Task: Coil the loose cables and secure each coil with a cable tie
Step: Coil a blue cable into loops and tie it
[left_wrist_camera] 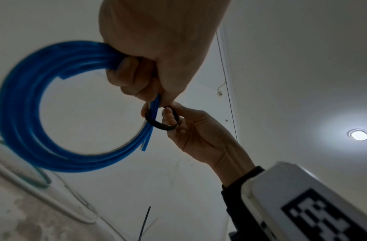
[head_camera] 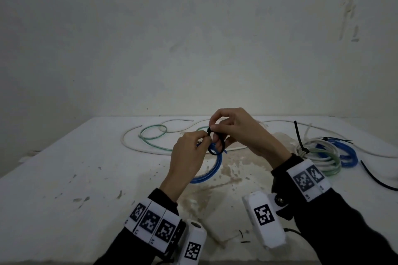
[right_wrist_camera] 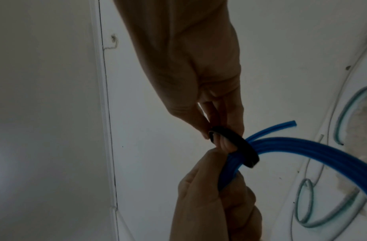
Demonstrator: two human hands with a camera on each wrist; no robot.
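Observation:
A blue cable coil [head_camera: 212, 170] hangs above the white table [head_camera: 64, 178], gripped at its top by my left hand [head_camera: 189, 155]. In the left wrist view the blue coil [left_wrist_camera: 19, 114] runs through my left hand's [left_wrist_camera: 149, 65] curled fingers. A black cable tie [head_camera: 217, 146] forms a loose loop around the coil's strands. My right hand [head_camera: 232, 129] pinches the tie at its head with thumb and forefinger. The right wrist view shows the black tie [right_wrist_camera: 240, 146] wrapped over the blue strands [right_wrist_camera: 302, 146], my right hand [right_wrist_camera: 217, 128] pinching it, and my left hand [right_wrist_camera: 215, 203] below.
Loose white [head_camera: 133, 146] and green [head_camera: 153, 133] cables sprawl across the back of the table. At the right lie tied coils, white-green [head_camera: 318, 157] and blue [head_camera: 349, 155], with a spare black tie [head_camera: 377, 180] near the edge. A brown stain marks the table centre.

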